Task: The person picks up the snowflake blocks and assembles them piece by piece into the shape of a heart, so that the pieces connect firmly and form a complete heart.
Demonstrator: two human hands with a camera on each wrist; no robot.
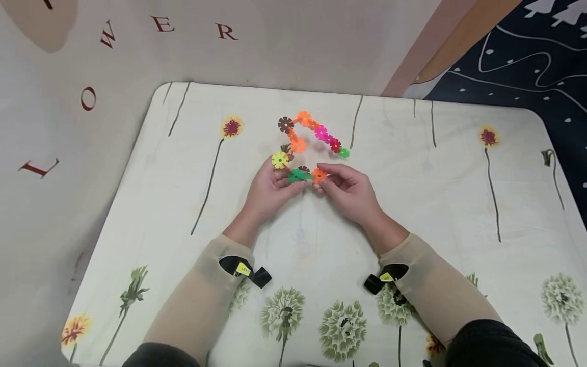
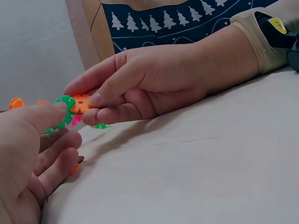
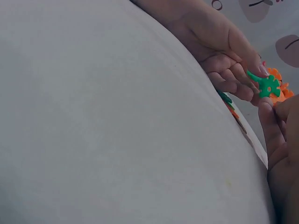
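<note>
A chain of notched plastic snowflake discs hangs between my hands and bends round above the table. My left hand (image 1: 269, 189) pinches the green disc (image 1: 299, 175) between thumb and fingers. Beside that hand is a yellow disc (image 1: 280, 160). My right hand (image 1: 352, 192) pinches an orange disc (image 1: 319, 176), which meets the green disc's edge; whether they are slotted together I cannot tell. Farther along come a dark brown disc (image 1: 286, 124), a pink disc (image 1: 321, 133) and, at the free end, a bright green disc (image 1: 344, 152). In the right wrist view, fingers partly cover the green disc (image 3: 269, 87).
A pale cloth (image 1: 435, 214) printed with flowers and dandelions covers the table. Behind it stands a light wall (image 1: 293, 56) with red letters. A dark panel with white trees (image 1: 518, 66) is at the back right. Each wrist wears a black strap (image 1: 261, 277).
</note>
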